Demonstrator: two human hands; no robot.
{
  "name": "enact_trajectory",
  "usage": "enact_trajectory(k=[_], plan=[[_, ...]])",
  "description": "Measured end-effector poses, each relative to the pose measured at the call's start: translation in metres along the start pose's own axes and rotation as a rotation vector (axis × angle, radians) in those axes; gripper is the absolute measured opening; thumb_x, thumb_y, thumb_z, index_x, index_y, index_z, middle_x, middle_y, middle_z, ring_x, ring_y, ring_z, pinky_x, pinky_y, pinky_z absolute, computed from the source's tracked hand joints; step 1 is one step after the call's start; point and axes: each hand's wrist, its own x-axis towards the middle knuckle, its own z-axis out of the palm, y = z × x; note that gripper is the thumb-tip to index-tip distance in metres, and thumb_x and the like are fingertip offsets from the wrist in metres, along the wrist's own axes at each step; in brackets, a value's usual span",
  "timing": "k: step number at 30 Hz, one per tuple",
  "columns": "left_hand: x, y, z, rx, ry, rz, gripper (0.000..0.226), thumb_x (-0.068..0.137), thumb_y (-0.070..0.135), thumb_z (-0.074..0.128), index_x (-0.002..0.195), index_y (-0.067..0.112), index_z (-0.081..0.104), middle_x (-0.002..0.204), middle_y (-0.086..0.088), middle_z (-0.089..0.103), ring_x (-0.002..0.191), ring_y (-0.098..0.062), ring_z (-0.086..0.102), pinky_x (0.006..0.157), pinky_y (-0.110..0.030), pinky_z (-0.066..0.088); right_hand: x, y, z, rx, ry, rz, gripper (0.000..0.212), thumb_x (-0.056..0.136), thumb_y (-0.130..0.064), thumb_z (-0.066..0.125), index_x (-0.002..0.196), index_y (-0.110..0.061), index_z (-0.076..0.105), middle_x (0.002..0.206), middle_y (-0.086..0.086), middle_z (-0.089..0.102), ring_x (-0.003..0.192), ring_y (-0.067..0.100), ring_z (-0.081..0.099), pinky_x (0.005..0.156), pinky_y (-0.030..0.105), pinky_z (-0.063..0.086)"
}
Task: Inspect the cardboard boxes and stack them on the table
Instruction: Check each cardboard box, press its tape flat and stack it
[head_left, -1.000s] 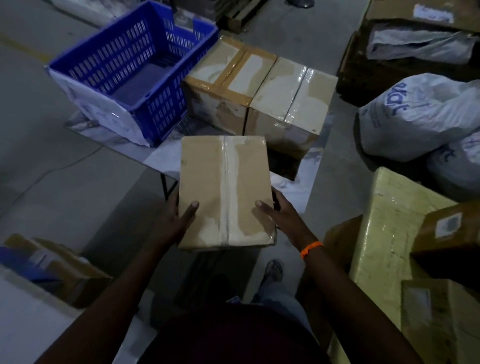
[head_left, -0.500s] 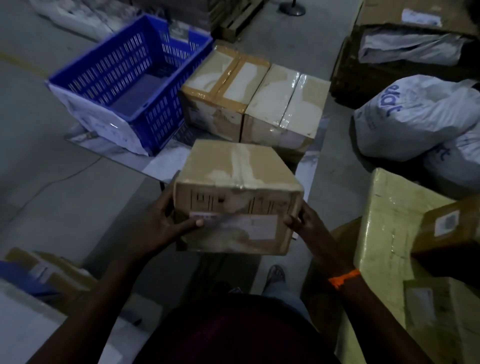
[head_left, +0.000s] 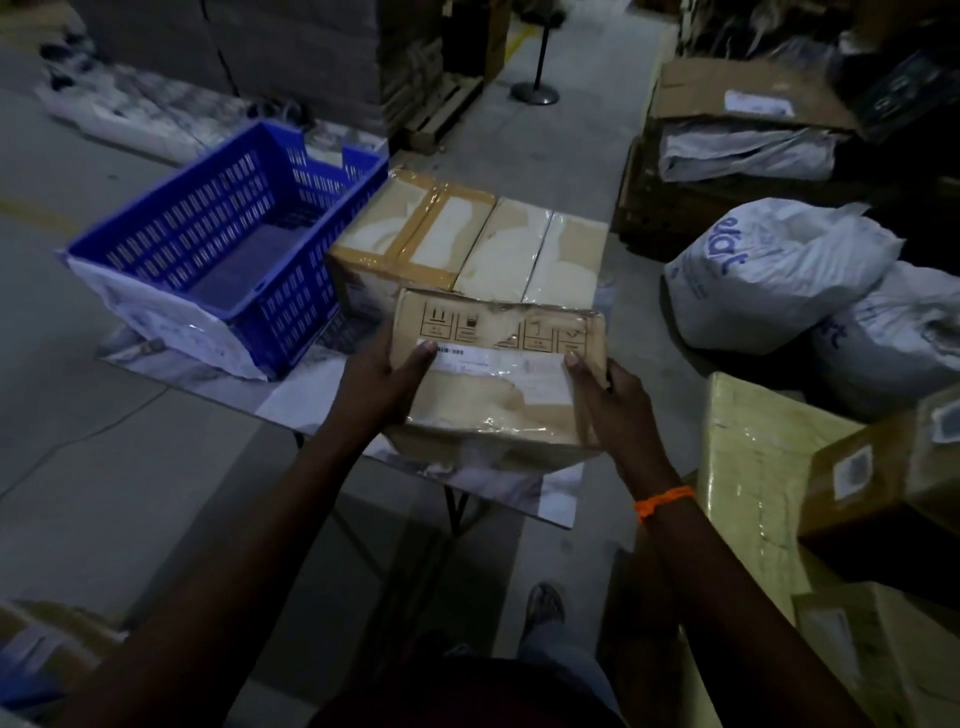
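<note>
Box (head_left: 498, 374) now faces label-up over the table (head_left: 550, 493); left hand (head_left: 382, 382) and right hand (head_left: 613, 400) clasp its ends; inspection ongoing, stacking pending.

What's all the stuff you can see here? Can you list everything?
held box: one, brown, in both hands at the table's near edge
table boxes: two, brown, taped, side by side behind it
crate: one, blue, table's left end
table: one, pale, middle
sacks: two, white, floor at right
wrapped box: one, yellowish, near right
wristband: one, orange, right wrist
left hand: grips the held box's left side
right hand: grips its right side
</note>
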Motion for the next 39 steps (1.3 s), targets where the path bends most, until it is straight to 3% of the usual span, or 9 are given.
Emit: enact_trajectory(k=[2,5,9,11,24,27,31,35,39], plan=[[0.013,-0.002,0.002,0.172,0.012,0.117,0.055,0.104,0.048,0.049,0.148,0.016,0.043,0.144,0.000,0.054,0.129,-0.016,0.053,0.104,-0.037,0.051,0.010,-0.006,0.004,-0.198,0.061,-0.156,0.057,0.098,-0.061,0.053,0.132,-0.017,0.064,0.125,0.006,0.069,0.120,0.028,0.064,0.096,0.036,0.053],[0.022,0.005,0.006,0.574,0.041,0.301,0.064,0.105,0.039,0.043,0.160,0.011,0.026,0.168,-0.014,0.021,0.155,-0.030,0.019,0.125,-0.048,0.018,0.017,-0.020,0.016,-0.533,0.094,-0.380,0.067,0.103,-0.039,0.056,0.154,0.001,0.039,0.159,0.024,0.040,0.147,0.037,0.039,0.118,0.049,0.039],[0.020,0.015,0.014,0.836,-0.214,0.470,0.079,0.101,0.061,0.014,0.156,0.009,0.037,0.164,-0.014,0.031,0.152,-0.031,0.030,0.121,-0.056,0.026,0.020,-0.032,0.037,-0.698,-0.062,-0.572,0.060,0.106,-0.038,0.038,0.149,0.004,0.048,0.159,0.024,0.042,0.148,0.036,0.041,0.118,0.056,0.037],[0.016,0.010,0.018,0.895,-0.192,0.467,0.082,0.101,0.065,0.014,0.155,0.009,0.038,0.163,-0.014,0.034,0.151,-0.030,0.032,0.121,-0.056,0.027,0.020,-0.029,0.042,-0.724,-0.110,-0.585,0.067,0.107,-0.046,0.026,0.150,0.000,0.048,0.158,0.020,0.045,0.149,0.033,0.042,0.119,0.055,0.036],[0.012,0.000,0.027,0.887,-0.089,0.485,0.072,0.103,0.061,0.026,0.153,0.011,0.044,0.160,-0.012,0.039,0.149,-0.027,0.036,0.120,-0.052,0.030,0.014,-0.021,0.042,-0.792,-0.076,-0.666,0.078,0.105,-0.058,0.023,0.152,-0.002,0.047,0.159,0.018,0.044,0.150,0.030,0.040,0.121,0.050,0.030],[0.006,-0.002,0.030,0.871,-0.026,0.517,0.064,0.103,0.054,0.033,0.151,0.014,0.047,0.159,-0.010,0.043,0.148,-0.027,0.039,0.119,-0.058,0.028,0.016,-0.010,0.032,-0.789,-0.081,-0.789,0.068,0.104,-0.053,0.037,0.147,-0.002,0.054,0.154,0.018,0.051,0.145,0.031,0.048,0.116,0.057,0.042],[-0.002,-0.012,0.036,0.760,0.102,0.546,0.050,0.100,0.038,0.045,0.143,0.015,0.057,0.152,-0.008,0.053,0.144,-0.027,0.045,0.119,-0.063,0.025,0.016,0.016,0.001,-0.741,0.060,-0.746,0.067,0.099,-0.051,0.055,0.146,-0.004,0.055,0.154,0.015,0.052,0.146,0.028,0.046,0.118,0.048,0.041],[-0.006,-0.024,0.040,0.629,0.173,0.550,0.043,0.099,0.032,0.051,0.137,0.017,0.063,0.146,-0.004,0.059,0.141,-0.025,0.049,0.120,-0.060,0.024,0.009,0.027,-0.004,-0.662,0.093,-0.785,0.066,0.099,-0.049,0.056,0.147,-0.004,0.055,0.154,0.014,0.053,0.149,0.025,0.042,0.119,0.039,0.039],[0.000,-0.020,0.042,0.575,0.158,0.520,0.042,0.100,0.034,0.048,0.133,0.016,0.066,0.142,-0.004,0.062,0.138,-0.026,0.052,0.114,-0.066,0.031,0.015,0.024,-0.005,-0.674,0.090,-0.772,0.065,0.097,-0.049,0.057,0.142,-0.003,0.060,0.148,0.016,0.058,0.144,0.028,0.049,0.116,0.043,0.044]])
